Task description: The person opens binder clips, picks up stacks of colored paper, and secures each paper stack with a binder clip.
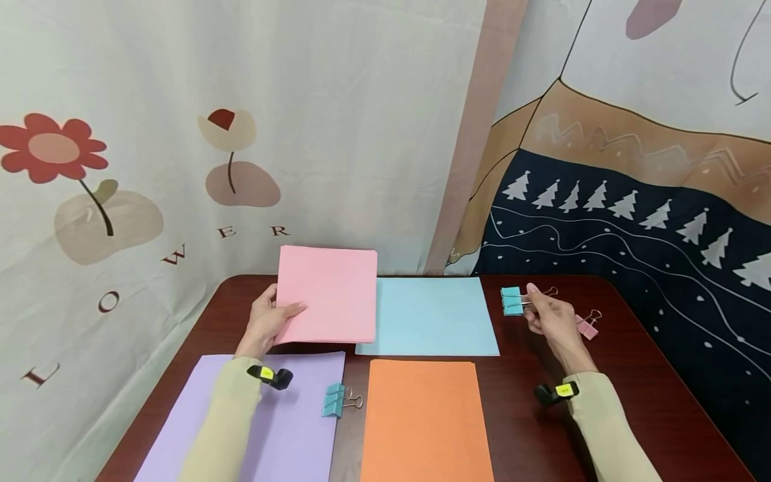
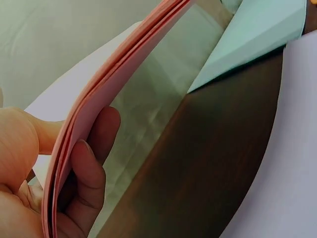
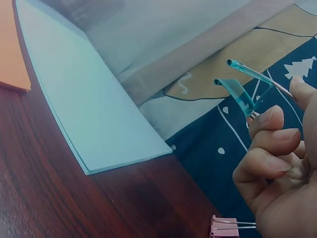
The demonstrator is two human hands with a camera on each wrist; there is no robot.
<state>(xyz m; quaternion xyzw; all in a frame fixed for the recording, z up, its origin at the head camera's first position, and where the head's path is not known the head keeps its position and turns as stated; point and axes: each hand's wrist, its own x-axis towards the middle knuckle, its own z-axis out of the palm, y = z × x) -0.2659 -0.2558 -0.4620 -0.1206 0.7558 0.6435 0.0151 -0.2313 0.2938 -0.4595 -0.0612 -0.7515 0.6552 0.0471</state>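
My left hand (image 1: 268,321) grips the left edge of a stack of pink paper (image 1: 328,294), thumb on the front face and fingers behind; the left wrist view shows several layers of the pink stack (image 2: 104,74) held upright. My right hand (image 1: 554,325) pinches the wire handles of a teal binder clip (image 1: 512,301) above the table's right side. Seen from the right wrist, the teal clip (image 3: 242,94) has its jaws spread apart, with no paper between them. A pink binder clip (image 1: 587,327) lies just behind the right hand.
Light blue paper (image 1: 434,318) lies at the back middle, orange paper (image 1: 426,422) at the front middle. Purple paper (image 1: 301,428) lies front left, with another teal clip (image 1: 333,400) on its right edge. A printed curtain (image 1: 361,134) hangs behind the dark table (image 1: 650,415).
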